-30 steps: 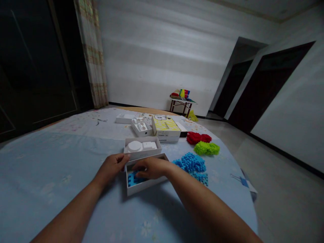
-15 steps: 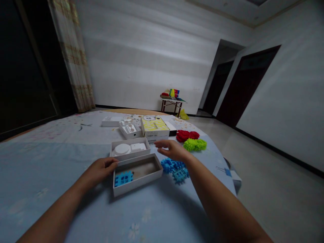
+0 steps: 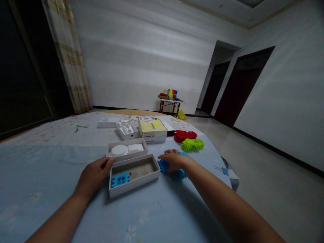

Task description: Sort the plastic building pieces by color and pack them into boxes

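My left hand (image 3: 94, 175) rests at the left end of an open white box (image 3: 135, 185), its thumb and fingers closed on the rear left corner. Inside that box, at the left, lies a flat light-blue notched toy piece (image 3: 120, 179). My right hand (image 3: 173, 160) is lowered over a heap of blue notched pieces (image 3: 180, 174) just right of the box. Its fingers are apart and curve over the heap, touching it and hiding part of it.
Behind the open box stands a second white box (image 3: 128, 156) with a white round charger and plug. Farther back are a yellow-and-white box (image 3: 152, 125), a white insert box (image 3: 127, 130), red pieces (image 3: 184, 135) and lime-green pieces (image 3: 192, 145). A blue binder clip (image 3: 225, 171) grips the cloth edge.
My right hand has come down from above the box's right end onto the blue heap. My left hand stays at the box corner. The view has shifted slightly.
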